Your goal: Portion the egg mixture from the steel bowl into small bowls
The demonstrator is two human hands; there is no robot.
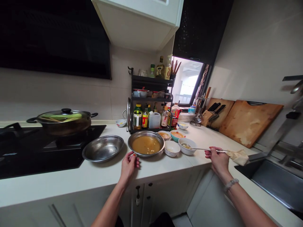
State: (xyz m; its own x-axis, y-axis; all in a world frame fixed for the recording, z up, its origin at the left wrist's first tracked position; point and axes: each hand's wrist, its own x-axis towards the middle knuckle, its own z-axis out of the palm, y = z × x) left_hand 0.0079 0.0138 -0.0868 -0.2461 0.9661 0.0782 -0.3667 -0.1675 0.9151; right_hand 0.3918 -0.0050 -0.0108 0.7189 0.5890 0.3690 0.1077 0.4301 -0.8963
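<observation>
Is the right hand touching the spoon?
Touching. The head view shows the right hand pinching the spoon handle, its tip in the white bowl.

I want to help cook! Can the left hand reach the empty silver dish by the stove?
Probably yes. The left hand is at the soup pan's rim, and the dish lies right beside that pan on the counter, with nothing standing between them.

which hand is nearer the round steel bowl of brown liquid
Left. The left hand rests at the near rim of the round steel bowl of brown liquid; the right hand is to its right, holding a metal spoon in a small white bowl.
</observation>
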